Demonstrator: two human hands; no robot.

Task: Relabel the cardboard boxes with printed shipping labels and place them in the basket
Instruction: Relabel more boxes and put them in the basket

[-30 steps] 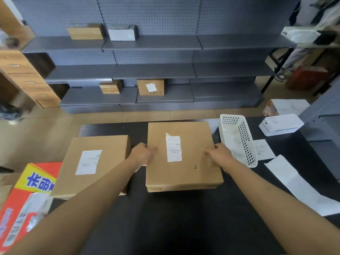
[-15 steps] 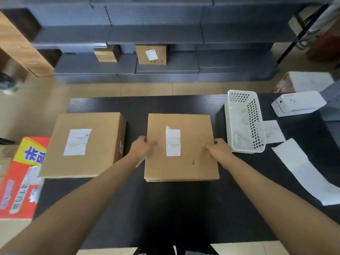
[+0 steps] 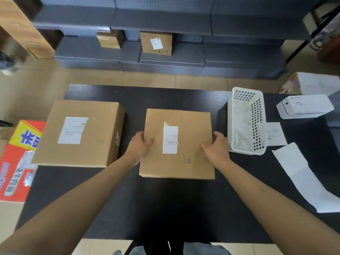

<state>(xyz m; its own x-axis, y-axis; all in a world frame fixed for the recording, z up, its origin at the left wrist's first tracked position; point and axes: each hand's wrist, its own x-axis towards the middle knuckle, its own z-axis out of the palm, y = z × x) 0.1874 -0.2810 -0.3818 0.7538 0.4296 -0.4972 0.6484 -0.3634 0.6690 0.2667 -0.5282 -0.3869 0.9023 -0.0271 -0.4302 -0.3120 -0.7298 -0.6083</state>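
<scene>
Both hands are gripping a flat square brown cardboard box point(image 3: 177, 144) lying mid-table on the black wood-grain table point(image 3: 165, 203): the left hand point(image 3: 139, 146) is clasping its left edge, the right hand point(image 3: 216, 149) its right edge. A narrow white paper label point(image 3: 170, 139), top corner peeling, is sitting on its smooth lid, and a white perforated plastic basket point(image 3: 257, 126) is standing just right of it.
</scene>
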